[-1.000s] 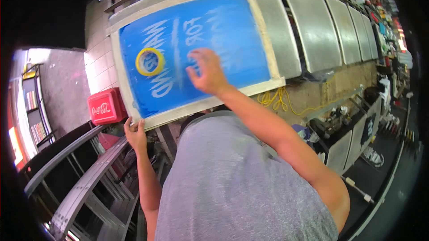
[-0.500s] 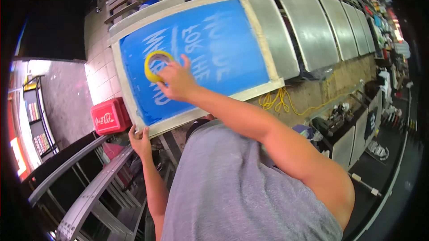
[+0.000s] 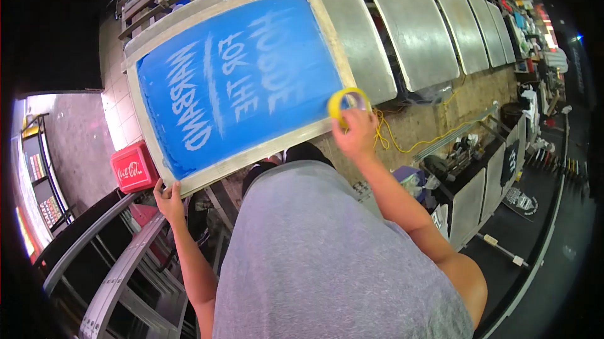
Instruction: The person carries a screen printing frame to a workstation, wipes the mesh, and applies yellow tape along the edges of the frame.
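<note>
A screen printing frame (image 3: 233, 173) with pale edges and blue mesh (image 3: 245, 112) lies tilted in front of me, bearing light hand-drawn lettering in the blue. My left hand (image 3: 168, 199) grips the frame's near left corner, thumb on top and the other fingers at its edge. In my right hand (image 3: 356, 134) is a roll of yellow tape (image 3: 340, 97), held by the frame's near right corner. The fingers close round the roll's lower side.
Several grey platens (image 3: 409, 31) run in a row to the right. A red Coca-Cola box (image 3: 134, 168) is beside the left corner, above an aluminium ladder (image 3: 123, 270). A yellow cord (image 3: 418, 144) lies on the floor at right, near a purple container (image 3: 409, 178).
My right hand has moved right with the tape roll, from over the lettering to the frame's right corner. The left hand keeps its hold on the corner. The whole view has shifted somewhat.
</note>
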A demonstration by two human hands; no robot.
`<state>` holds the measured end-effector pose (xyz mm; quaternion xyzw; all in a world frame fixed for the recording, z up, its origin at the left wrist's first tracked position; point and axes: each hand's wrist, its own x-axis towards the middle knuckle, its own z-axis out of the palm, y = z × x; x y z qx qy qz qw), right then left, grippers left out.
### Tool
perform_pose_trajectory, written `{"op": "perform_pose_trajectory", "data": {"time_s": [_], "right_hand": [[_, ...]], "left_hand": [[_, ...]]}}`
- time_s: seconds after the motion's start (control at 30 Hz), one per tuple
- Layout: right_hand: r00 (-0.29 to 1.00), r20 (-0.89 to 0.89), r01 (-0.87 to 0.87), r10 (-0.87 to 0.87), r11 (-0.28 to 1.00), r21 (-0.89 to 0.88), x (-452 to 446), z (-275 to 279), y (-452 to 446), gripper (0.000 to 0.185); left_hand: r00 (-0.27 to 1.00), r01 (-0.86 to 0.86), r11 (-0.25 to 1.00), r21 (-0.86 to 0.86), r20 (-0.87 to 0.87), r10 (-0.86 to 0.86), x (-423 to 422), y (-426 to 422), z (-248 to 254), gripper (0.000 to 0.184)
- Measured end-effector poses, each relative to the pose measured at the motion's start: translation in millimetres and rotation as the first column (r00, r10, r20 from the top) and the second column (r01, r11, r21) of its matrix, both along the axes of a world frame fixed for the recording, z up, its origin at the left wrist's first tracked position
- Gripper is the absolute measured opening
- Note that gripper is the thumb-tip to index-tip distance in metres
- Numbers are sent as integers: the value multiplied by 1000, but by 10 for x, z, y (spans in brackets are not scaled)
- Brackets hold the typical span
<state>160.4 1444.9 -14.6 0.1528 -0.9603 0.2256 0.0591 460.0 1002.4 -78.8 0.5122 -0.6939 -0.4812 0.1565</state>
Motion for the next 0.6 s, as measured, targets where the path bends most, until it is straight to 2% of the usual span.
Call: {"op": "perform_pose_trajectory", "data": {"time_s": [0.07,0.1,0.13,0.23,0.3,0.37,0.5,0.57,0.6], "right_hand": [[980,31,-197,194,973,123,101,-27,-106,21],[980,37,-198,195,973,120,106,-69,-25,21],[988,-7,-149,151,978,145,59,-161,78,21],[992,-130,33,-10,983,179,-290,-363,540,21],[983,-179,76,-46,983,167,-531,-386,834,21],[993,-121,18,-1,990,140,-673,-375,970,20],[990,-95,-103,108,993,59,-502,-122,593,20],[984,-19,-178,180,982,71,-330,-107,368,21],[976,-18,-215,216,975,50,-237,-133,263,20]], "left_hand": [[999,3,1000,7,34,-3,-39,18,72,62],[999,2,1000,11,50,-2,-30,32,99,62],[1000,-13,998,63,27,12,-21,31,100,64],[1000,16,1000,25,-14,-16,5,10,55,65],[999,7,1000,13,37,-8,-43,18,114,64],[996,8,1000,21,86,-10,-78,43,176,63],[998,25,998,59,-51,-22,11,-18,40,66],[996,8,998,56,-85,-4,28,-29,-5,65],[999,8,999,33,-39,-7,-3,-6,54,65]]}}
